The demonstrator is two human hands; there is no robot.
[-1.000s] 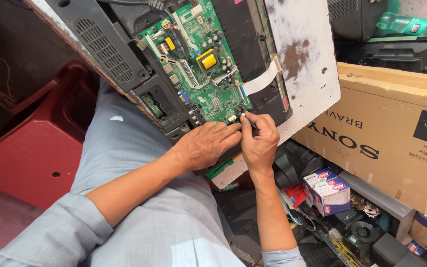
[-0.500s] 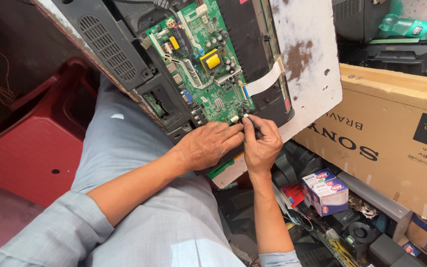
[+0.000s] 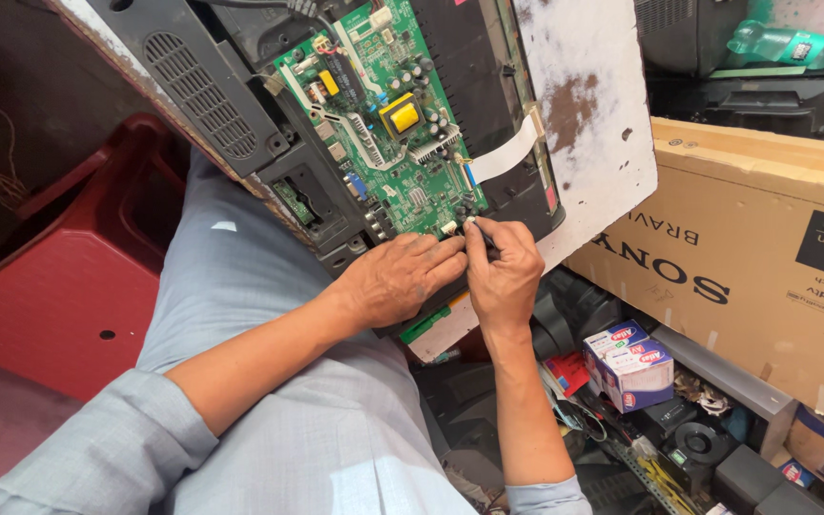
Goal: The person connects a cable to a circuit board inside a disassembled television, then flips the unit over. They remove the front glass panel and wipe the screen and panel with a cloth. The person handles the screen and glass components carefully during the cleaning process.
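Note:
A green circuit board with a yellow part sits in the open back of a black flat screen set that rests tilted on my lap. My left hand lies on the set's lower edge, fingertips at the board's bottom corner. My right hand pinches a small white connector at that same corner, touching the left fingertips. A white flat ribbon cable runs from the board to the right. Whether the connector is seated, I cannot tell.
A white stained panel lies behind the set. A large brown cardboard box stands at the right. Small boxes and loose parts lie below it. A red plastic stool is at the left. A green bottle lies at the top right.
Both hands stayed at the board's bottom corner with only small finger movements. The view shifted slightly.

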